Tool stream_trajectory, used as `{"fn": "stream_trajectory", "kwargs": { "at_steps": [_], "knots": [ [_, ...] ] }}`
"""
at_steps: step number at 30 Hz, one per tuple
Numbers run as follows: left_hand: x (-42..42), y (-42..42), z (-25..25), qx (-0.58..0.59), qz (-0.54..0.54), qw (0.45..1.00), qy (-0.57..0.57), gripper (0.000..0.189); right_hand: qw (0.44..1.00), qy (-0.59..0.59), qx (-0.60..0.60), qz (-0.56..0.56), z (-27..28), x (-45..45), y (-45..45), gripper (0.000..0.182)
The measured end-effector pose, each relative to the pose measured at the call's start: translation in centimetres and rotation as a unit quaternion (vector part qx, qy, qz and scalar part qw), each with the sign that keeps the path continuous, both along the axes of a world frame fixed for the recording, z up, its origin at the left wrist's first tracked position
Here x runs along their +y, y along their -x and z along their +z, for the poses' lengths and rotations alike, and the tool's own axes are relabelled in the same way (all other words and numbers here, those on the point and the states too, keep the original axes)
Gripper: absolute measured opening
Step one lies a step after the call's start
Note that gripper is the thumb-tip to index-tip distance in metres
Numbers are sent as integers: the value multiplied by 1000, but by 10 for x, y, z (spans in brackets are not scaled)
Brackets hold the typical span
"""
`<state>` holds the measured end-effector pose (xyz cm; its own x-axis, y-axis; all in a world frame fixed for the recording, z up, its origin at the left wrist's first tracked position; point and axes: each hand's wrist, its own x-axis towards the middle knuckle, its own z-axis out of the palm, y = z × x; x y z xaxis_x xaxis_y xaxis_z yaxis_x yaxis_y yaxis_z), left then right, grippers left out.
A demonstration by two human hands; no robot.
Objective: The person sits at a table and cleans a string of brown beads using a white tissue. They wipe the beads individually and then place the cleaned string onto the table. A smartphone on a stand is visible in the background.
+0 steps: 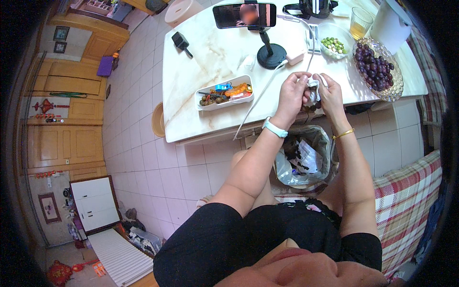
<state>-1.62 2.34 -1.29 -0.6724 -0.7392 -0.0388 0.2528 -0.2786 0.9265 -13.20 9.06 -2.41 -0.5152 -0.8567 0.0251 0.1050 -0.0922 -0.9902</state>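
Observation:
Both of my hands meet over the front edge of the marble-patterned table (211, 122). My left hand (293, 94) pinches one side of a crumpled white tissue (314, 89), and my right hand (330, 94) grips its other side. Something small and dark shows just beneath the fingers; what it is cannot be made out. A lined trash bin (303, 168) with paper and dark scraps in it stands below my hands. To the right, a glass bowl (394, 86) holds dark grapes (373, 68). A white tray (226, 104) of beads and small coloured items lies to the left.
A phone (244, 16) stands on a black round-based holder (271, 56), with a white cable (260, 100) crossing the table. Farther back are a clear bowl (324, 30) of green pieces, a glass of amber drink (359, 23), a white container (389, 28) and a small black device (180, 41).

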Motion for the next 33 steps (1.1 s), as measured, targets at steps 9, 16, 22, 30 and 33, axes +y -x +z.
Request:
{"fn": "stream_trajectory", "kwargs": {
  "at_steps": [9, 16, 22, 30, 33],
  "knots": [
    [-12, -11, 3, 20, 65, 993, -96, 20, 999, 8, 14, 39, 12, 1, -7, 22],
    [2, -1, 1, -47, -35, 998, 22, 23, 999, -49, -4, 17, 8, 4, 1, 23],
    [-2, -2, -3, 4, 10, 1000, -14, 17, 1000, -13, 14, 7, 6, 1, -1, 23],
    [-3, -2, -4, -47, 37, 994, 88, 23, 997, -18, 80, 10, -2, 1, -8, 26],
    [2, -2, 0, -49, 22, 995, 85, 26, 999, -38, 27, 4, 9, 7, -9, 22]
  ]
}}
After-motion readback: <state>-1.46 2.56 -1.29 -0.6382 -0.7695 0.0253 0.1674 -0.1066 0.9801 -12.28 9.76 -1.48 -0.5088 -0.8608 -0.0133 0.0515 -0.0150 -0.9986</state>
